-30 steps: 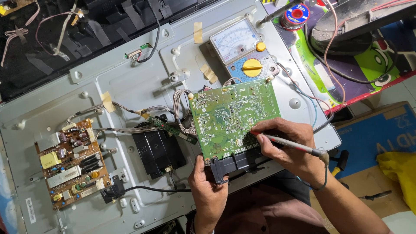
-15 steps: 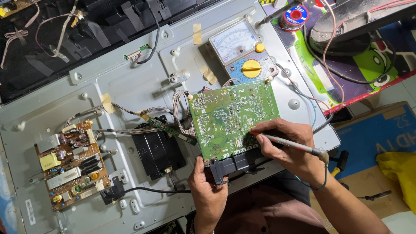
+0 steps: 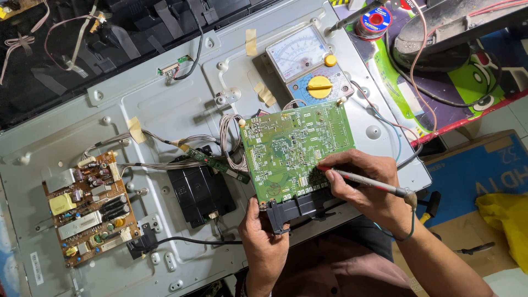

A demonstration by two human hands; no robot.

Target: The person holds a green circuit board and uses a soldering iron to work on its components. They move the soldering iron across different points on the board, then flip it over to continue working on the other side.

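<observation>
A green circuit board (image 3: 294, 146) lies on the grey metal back panel (image 3: 159, 110) of a flat screen. My left hand (image 3: 263, 237) grips the board's lower edge at its black connector block (image 3: 300, 208). My right hand (image 3: 363, 187) is closed on a thin red-tipped test probe (image 3: 367, 182); its point touches the board's lower right area. A blue lead runs from the probe's rear down past my wrist.
An analogue multimeter (image 3: 309, 63) with a yellow dial rests above the board. A brown power board (image 3: 91, 206) sits at the panel's left, a black speaker box (image 3: 201, 192) in the middle. A solder spool (image 3: 375, 21), cardboard box (image 3: 484, 170) and yellow bag (image 3: 509, 220) are on the right.
</observation>
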